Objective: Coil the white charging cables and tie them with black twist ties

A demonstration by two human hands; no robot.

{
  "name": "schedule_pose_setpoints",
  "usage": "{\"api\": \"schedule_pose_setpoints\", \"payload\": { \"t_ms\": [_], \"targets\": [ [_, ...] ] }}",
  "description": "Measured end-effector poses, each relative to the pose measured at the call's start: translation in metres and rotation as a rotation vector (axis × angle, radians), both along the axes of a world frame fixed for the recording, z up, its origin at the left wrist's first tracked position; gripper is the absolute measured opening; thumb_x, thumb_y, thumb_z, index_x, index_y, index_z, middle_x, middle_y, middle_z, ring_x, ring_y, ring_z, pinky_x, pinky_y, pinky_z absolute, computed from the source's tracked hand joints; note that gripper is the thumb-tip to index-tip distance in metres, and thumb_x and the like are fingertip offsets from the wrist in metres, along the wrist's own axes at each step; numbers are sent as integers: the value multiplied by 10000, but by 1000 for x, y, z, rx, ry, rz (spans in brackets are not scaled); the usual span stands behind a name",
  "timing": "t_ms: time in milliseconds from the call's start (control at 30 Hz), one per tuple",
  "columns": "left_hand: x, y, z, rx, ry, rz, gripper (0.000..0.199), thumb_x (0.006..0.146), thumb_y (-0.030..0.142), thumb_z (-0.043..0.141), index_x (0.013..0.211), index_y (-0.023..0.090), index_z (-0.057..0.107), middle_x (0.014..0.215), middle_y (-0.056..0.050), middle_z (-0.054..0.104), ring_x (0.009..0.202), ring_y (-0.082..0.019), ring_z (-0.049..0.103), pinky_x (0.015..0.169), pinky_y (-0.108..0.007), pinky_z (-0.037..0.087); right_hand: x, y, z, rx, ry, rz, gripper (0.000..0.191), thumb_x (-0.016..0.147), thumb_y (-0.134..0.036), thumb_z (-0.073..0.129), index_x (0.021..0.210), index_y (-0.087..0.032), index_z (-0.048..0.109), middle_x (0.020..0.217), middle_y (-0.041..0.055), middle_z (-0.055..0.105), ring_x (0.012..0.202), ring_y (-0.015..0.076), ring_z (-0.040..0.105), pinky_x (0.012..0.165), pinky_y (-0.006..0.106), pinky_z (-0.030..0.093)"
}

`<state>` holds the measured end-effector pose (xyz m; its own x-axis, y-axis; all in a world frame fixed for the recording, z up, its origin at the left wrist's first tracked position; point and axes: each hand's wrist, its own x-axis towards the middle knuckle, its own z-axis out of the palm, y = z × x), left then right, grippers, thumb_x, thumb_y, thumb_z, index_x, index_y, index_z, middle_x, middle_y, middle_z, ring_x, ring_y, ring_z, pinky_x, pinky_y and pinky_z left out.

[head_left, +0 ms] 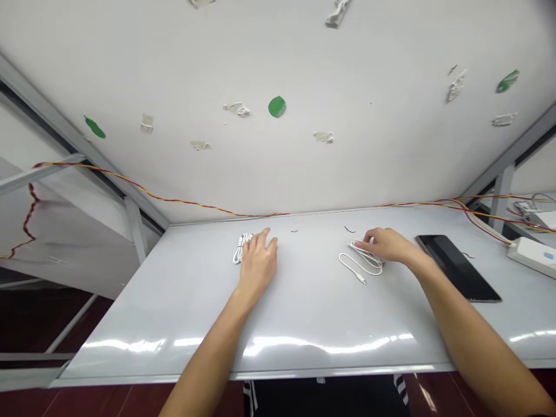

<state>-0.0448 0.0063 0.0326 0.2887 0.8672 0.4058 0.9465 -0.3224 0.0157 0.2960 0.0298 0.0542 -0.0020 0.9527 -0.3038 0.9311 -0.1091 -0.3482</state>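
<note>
On the grey table (174, 307) lies a bundled white cable (238, 252) at centre left. My left hand (259, 258) is at its right side, fingers apart and partly over it. Further right, a looser white cable (353, 267) rests in loops, one plug end pointing toward the front edge. The fingers of my right hand (382, 244) are closed on the upper right part of those loops. Two short dark ties, one (294, 231) near the middle and another (350, 230) above the loose cable, lie toward the back.
A black tablet (458, 266) lies right of my right hand, beside my forearm. A white power strip (534, 255) sits at the far right. Red and yellow twisted wires (186, 202) run along the back wall.
</note>
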Motion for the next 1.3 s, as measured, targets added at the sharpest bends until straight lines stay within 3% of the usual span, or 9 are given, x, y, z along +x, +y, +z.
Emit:
{"api": "schedule_pose_setpoints", "payload": {
  "t_ms": [167, 267, 400, 567, 833, 967, 1100, 1200, 1300],
  "targets": [
    [35, -18, -14, -174, 9, -639, 412, 891, 35, 476, 1231, 225, 612, 1299, -93, 625, 1137, -227, 582, 921, -378, 463, -34, -11, 1, -138, 497, 176, 283, 882, -454, 535, 921, -188, 625, 637, 34, 681, 558, 189, 640, 559, 286, 472],
    [39, -22, -18, -297, -36, -757, 462, 831, -40, 467, 1170, 215, 649, 1238, -59, 664, 1130, -209, 590, 947, -351, 460, -38, -14, 1, -45, 501, 312, 130, 844, -288, 559, 922, -202, 617, 723, 25, 680, 641, 176, 624, 597, 278, 465],
    [31, -18, -16, -375, -178, -768, 431, 869, -12, 446, 1145, 223, 678, 1241, -55, 648, 1115, -189, 589, 947, -314, 471, -27, -9, -6, 4, 362, 552, 173, 761, -150, 578, 888, -214, 676, 937, 46, 637, 804, 181, 576, 705, 292, 455],
    [31, -15, -16, -359, -164, -673, 188, 948, 233, 556, 1045, 215, 716, 1033, -57, 668, 909, -186, 602, 810, -307, 478, -27, -6, -16, -52, 348, 684, 278, 747, -224, 680, 1023, -251, 696, 984, 41, 535, 832, 180, 526, 766, 313, 450],
    [35, -18, -19, -351, -91, -702, 154, 930, 289, 598, 1025, 196, 676, 905, -44, 642, 857, -180, 576, 749, -277, 473, -43, -12, -11, 9, 441, 706, 71, 807, -270, 659, 845, -218, 691, 998, 47, 572, 861, 183, 551, 753, 300, 446],
    [34, -19, -19, -259, -29, -690, 178, 973, 188, 484, 1037, 175, 650, 896, -55, 615, 856, -189, 563, 737, -293, 479, -44, -12, -5, 64, 561, 609, 261, 906, -409, 559, 828, -198, 691, 830, 36, 638, 724, 164, 552, 667, 296, 431],
    [29, -17, -13, -115, -285, -660, 201, 993, 172, 428, 1015, 172, 628, 917, -63, 612, 870, -176, 574, 740, -290, 508, -46, -16, 4, 158, 713, 462, 310, 909, -472, 550, 958, -206, 702, 850, 39, 689, 751, 176, 588, 697, 319, 459],
    [27, -17, -8, -51, -514, -662, 183, 985, 182, 462, 1094, 184, 609, 969, -67, 619, 872, -160, 604, 760, -296, 535, -54, -24, 10, 266, 725, 475, 302, 914, -461, 552, 1044, -228, 695, 923, 50, 708, 802, 189, 612, 710, 323, 475],
    [29, -19, -6, -57, -633, -694, 220, 982, 169, 456, 1140, 205, 604, 1029, -72, 640, 926, -168, 634, 793, -308, 551, -65, -32, 11, 365, 668, 531, 243, 955, -390, 487, 1002, -241, 674, 946, 50, 706, 825, 191, 619, 717, 325, 486]
  ]
}}
